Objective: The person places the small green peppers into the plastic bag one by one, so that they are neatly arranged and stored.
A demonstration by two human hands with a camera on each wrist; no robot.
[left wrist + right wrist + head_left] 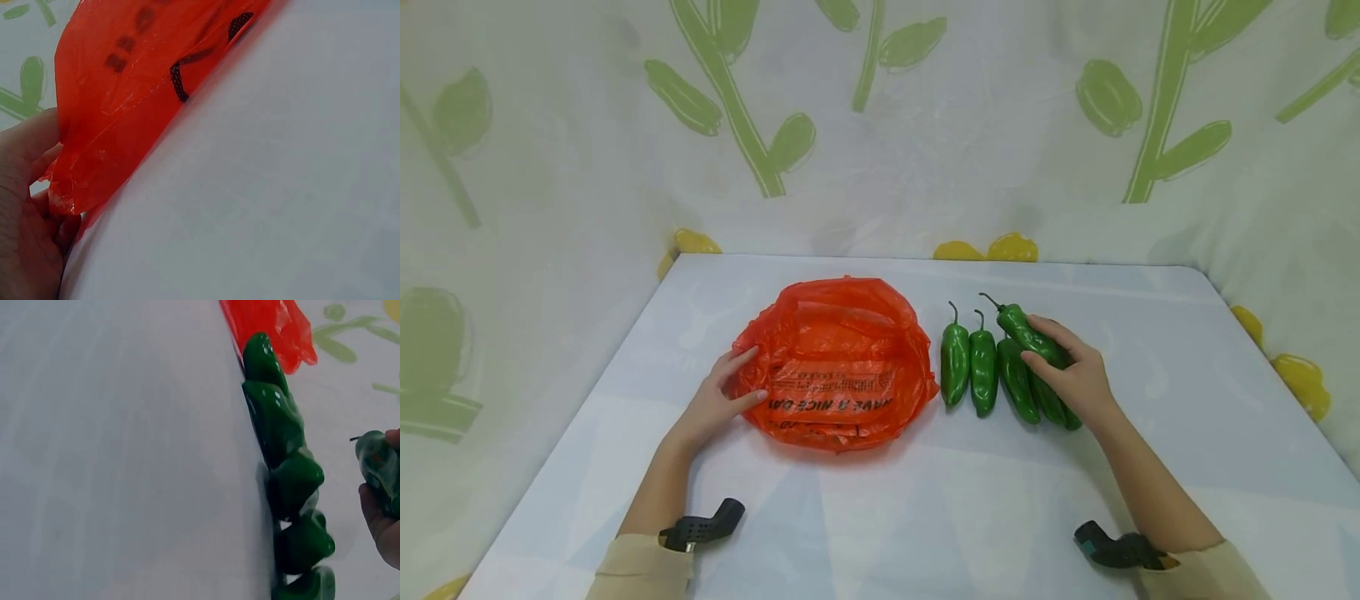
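A red plastic bag [831, 367] with black printing lies spread open, its mouth facing up. At its left rim my left hand [709, 404] pinches the film between thumb and fingers; in the left wrist view the gathered edge of the bag [106, 112] sits against the fingers. My right hand [1081, 375] grips a green chili pepper [1021, 325] whose thin stem points to the upper left. In the right wrist view that pepper [377, 464] is held up, apart from the row. Several green peppers [955, 365] lie side by side below it, the rightmost ones partly hidden by the hand.
Everything stands on a pale table [925, 517]. A white cloth [970, 150] with green leaf prints hangs behind and at the sides. Dark wrist cameras [707, 523] are strapped on both forearms, by the beige sleeves [640, 571].
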